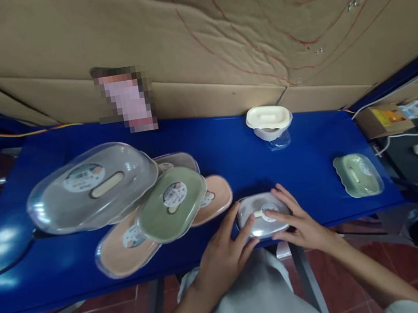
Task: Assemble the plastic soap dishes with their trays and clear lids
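Note:
A small grey lidded container [261, 225] with a clear cover, a pale handle and a round label sits at the front edge of the blue table. My left hand [226, 248] rests on its left side, fingers spread over the lid and rim. From the right, my right hand [301, 221] touches the lid and far edge, its fingers apart. Left of my hands lie overlapping lidded containers: a large grey one [59, 205], a green one [166, 215], and peach ones [117, 254] partly beneath.
A cream container [268, 116] stands at the table's back over a clear piece [280, 140]. A small green container [357, 176] is at the right. Cardboard [175, 36] rises behind the blue table [227, 148]. A cardboard box [380, 120] stands far right.

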{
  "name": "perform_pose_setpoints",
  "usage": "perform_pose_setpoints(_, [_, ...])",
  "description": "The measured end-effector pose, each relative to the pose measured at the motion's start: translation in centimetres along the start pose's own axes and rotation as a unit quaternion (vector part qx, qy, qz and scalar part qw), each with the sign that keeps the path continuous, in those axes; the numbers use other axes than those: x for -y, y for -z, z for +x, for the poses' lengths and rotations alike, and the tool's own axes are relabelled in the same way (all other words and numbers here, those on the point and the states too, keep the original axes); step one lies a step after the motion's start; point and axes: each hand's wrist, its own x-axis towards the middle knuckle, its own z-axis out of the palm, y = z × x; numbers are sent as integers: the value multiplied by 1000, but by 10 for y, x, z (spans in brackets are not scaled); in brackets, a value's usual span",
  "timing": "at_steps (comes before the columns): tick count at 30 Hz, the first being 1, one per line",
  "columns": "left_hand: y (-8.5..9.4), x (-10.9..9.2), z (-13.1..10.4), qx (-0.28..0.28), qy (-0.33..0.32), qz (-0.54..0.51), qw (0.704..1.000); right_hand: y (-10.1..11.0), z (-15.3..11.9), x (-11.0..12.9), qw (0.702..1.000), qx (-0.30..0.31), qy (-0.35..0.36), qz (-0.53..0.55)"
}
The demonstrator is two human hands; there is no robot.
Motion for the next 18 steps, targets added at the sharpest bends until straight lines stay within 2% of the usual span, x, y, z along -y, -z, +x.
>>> perform_pose_setpoints(3, [0, 0, 1, 8, 1, 1, 1000, 4, 1, -5, 998, 25, -35, 36])
perform_pose_setpoints(8, [-3, 1, 1, 19, 3, 6, 1000, 7, 0, -9, 998, 48, 4, -43])
perform_pose_setpoints(11, [-5, 0, -1, 8, 10, 16, 1000, 7, 1, -14, 998, 27, 8, -50])
perform_pose_setpoints(14, [-7, -1, -4, -27, 22, 18, 999, 5, 17, -20, 995, -44, -64, -61])
perform_pose_setpoints(16, [-7, -2, -5, -40, 16, 14, 999, 0, 39, -18, 983, -88, -137, -81])
perform_pose_setpoints(18, [-6, -2, -5, -43, 5, 15, 999, -6, 69, -14, 974, -105, -182, -79])
